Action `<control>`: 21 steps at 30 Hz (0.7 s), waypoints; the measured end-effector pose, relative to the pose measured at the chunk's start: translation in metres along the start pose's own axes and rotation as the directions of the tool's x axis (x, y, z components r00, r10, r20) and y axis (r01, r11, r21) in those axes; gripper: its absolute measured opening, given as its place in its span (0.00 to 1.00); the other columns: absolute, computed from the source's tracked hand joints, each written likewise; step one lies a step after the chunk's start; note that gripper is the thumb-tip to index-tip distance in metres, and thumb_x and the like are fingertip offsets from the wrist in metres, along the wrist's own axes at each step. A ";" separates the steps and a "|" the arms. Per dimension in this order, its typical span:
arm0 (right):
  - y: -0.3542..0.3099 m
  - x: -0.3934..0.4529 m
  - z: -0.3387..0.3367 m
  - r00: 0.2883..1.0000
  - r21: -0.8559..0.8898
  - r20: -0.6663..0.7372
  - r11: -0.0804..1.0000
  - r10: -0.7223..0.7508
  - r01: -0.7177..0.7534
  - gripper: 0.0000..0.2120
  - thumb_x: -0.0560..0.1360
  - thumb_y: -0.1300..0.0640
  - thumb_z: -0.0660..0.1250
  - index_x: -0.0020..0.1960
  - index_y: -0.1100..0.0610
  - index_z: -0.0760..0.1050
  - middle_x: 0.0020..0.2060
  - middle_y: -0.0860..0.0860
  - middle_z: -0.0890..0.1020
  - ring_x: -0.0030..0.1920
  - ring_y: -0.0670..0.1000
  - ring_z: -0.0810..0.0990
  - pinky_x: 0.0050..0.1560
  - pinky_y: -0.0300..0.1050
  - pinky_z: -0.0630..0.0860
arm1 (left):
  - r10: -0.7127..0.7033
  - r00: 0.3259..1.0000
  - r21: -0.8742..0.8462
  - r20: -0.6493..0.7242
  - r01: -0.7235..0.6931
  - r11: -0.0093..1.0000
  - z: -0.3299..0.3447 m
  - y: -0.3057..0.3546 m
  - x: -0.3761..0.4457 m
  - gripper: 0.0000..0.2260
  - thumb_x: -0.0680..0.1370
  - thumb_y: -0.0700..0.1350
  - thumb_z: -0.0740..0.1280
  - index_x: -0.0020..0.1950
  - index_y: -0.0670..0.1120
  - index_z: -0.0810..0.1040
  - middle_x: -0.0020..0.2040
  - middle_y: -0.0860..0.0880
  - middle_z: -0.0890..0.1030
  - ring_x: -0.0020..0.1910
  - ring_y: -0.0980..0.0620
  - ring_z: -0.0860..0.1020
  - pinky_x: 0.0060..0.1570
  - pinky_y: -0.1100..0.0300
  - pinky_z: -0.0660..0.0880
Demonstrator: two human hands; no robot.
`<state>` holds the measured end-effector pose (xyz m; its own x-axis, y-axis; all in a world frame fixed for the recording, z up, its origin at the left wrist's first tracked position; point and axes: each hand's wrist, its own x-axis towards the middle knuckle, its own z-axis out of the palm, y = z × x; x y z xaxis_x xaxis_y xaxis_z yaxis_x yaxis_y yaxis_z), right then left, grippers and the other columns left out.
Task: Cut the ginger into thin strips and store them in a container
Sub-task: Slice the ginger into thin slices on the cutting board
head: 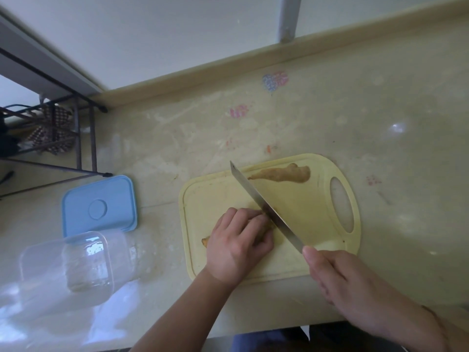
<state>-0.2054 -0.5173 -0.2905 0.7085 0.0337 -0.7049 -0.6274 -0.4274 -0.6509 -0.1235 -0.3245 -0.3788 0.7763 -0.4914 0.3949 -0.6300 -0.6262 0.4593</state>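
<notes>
Your left hand (238, 243) pins ginger (206, 242) on the cutting board (314, 207), your right hand (337, 278) grips the knife (264, 201); slicing barely begun, another ginger piece (281, 174) whole, clear container (68, 262) empty.

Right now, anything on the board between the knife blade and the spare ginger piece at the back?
No. In the head view, only bare cutting board lies between the knife and the spare ginger; near the blade's tip they almost meet.

We see the cutting board (317, 260) on the worktop (393, 110), a ginger piece (281, 174) at its far edge; left of it lie the lid (100, 204) and, nearer, the container (68, 262).
</notes>
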 end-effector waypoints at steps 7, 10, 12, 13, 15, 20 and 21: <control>0.000 -0.013 -0.002 0.999 -0.024 0.020 0.999 0.037 -0.036 0.46 0.57 0.10 0.40 0.33 0.54 0.63 0.25 0.47 0.67 0.26 0.43 0.66 0.34 0.43 0.67 | 0.000 1.000 -0.001 0.001 0.000 1.000 -0.001 0.000 0.000 0.03 0.72 0.40 0.76 0.44 0.43 0.85 0.44 0.49 0.83 0.37 0.48 0.75 0.39 0.57 0.77; -0.003 -0.015 -0.002 0.998 -0.045 0.014 0.998 0.054 -0.053 0.47 0.55 0.09 0.37 0.33 0.53 0.66 0.25 0.48 0.69 0.27 0.43 0.69 0.34 0.40 0.67 | -0.004 1.000 -0.009 0.002 0.004 1.000 -0.002 0.000 0.001 0.03 0.72 0.40 0.76 0.44 0.42 0.85 0.44 0.50 0.83 0.38 0.49 0.75 0.40 0.58 0.76; -0.004 -0.017 -0.001 0.998 -0.063 -0.002 0.996 0.067 -0.067 0.47 0.54 0.09 0.36 0.35 0.48 0.69 0.25 0.48 0.71 0.27 0.43 0.71 0.35 0.39 0.68 | -0.006 1.000 -0.011 0.002 0.006 1.000 -0.002 0.000 0.001 0.03 0.71 0.40 0.76 0.44 0.42 0.85 0.43 0.50 0.83 0.38 0.49 0.75 0.40 0.59 0.76; -0.005 -0.018 -0.002 0.997 -0.066 -0.008 0.995 0.072 -0.072 0.46 0.54 0.09 0.36 0.35 0.48 0.69 0.25 0.48 0.71 0.27 0.43 0.71 0.35 0.39 0.68 | -0.006 1.000 -0.010 0.003 0.006 1.000 -0.002 0.000 0.001 0.04 0.71 0.40 0.76 0.44 0.42 0.85 0.43 0.50 0.83 0.38 0.49 0.76 0.40 0.58 0.76; -0.006 -0.020 -0.002 0.997 -0.078 -0.026 0.994 0.079 -0.081 0.45 0.58 0.11 0.38 0.37 0.49 0.70 0.26 0.49 0.72 0.28 0.43 0.72 0.35 0.39 0.69 | -0.005 1.000 -0.007 0.008 0.005 1.000 -0.001 0.000 0.001 0.03 0.72 0.40 0.76 0.44 0.42 0.85 0.43 0.50 0.83 0.37 0.48 0.76 0.39 0.57 0.76; -0.016 -0.026 -0.003 0.995 -0.068 -0.053 0.994 0.080 -0.084 0.39 0.66 0.17 0.41 0.35 0.51 0.70 0.27 0.50 0.74 0.29 0.44 0.75 0.37 0.35 0.70 | 0.004 1.000 0.000 0.006 -0.004 1.000 -0.001 0.000 0.000 0.02 0.72 0.39 0.76 0.42 0.42 0.84 0.42 0.50 0.81 0.35 0.47 0.75 0.38 0.57 0.75; -0.018 -0.027 -0.003 0.994 -0.077 -0.057 0.992 0.093 -0.097 0.40 0.66 0.18 0.41 0.36 0.52 0.72 0.28 0.51 0.76 0.30 0.44 0.77 0.37 0.34 0.71 | 0.005 1.000 0.003 0.004 -0.005 1.000 -0.001 0.001 0.001 0.02 0.72 0.39 0.75 0.41 0.42 0.83 0.41 0.49 0.81 0.35 0.47 0.74 0.37 0.57 0.75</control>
<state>-0.2124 -0.5137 -0.2591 0.6647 -0.0580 -0.7449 -0.6665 -0.4967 -0.5560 -0.1233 -0.3248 -0.3777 0.7735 -0.4967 0.3937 -0.6335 -0.6258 0.4551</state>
